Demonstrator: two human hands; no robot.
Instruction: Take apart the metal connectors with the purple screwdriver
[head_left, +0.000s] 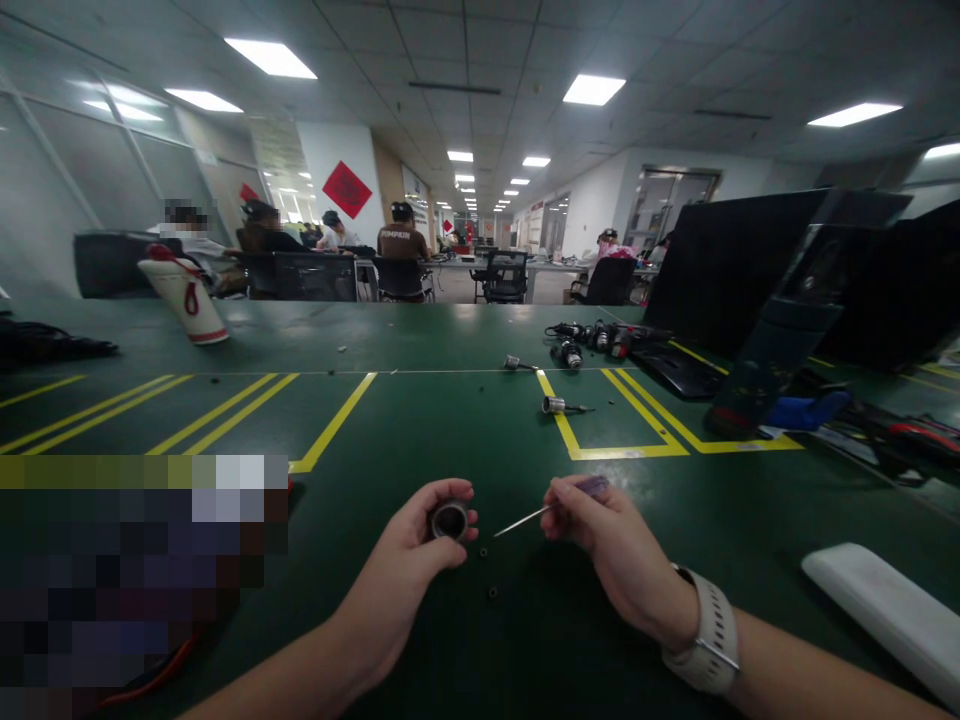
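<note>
Left hand (409, 555): closed around a black ring-shaped part (449, 520), thumb above, fingers curled below. The part sits at the fingertips with its open face turned towards the camera, held just above the green table (450, 430).

Right hand (600, 535): pinched shut on a thin screwdriver (525, 519). The purple handle lies inside the fingers and the metal shaft sticks out to the left. The tip points at the ring-shaped part and stops just short of it, with a small gap between the two. A pale watch (705, 635) is on this wrist.

Table below the hands: two small dark bits (484, 551) lie loose on the mat, one directly under the gap between the tip and the part, the other nearer the camera. What they are is too small to tell.

Surroundings: two metal cylinder pieces (559, 405) lie further out by the yellow lines, well apart from both hands. A white flat object (885, 610) rests at the right edge. A white and red bottle (184, 295) stands far left. Other people sit at desks in the background.
</note>
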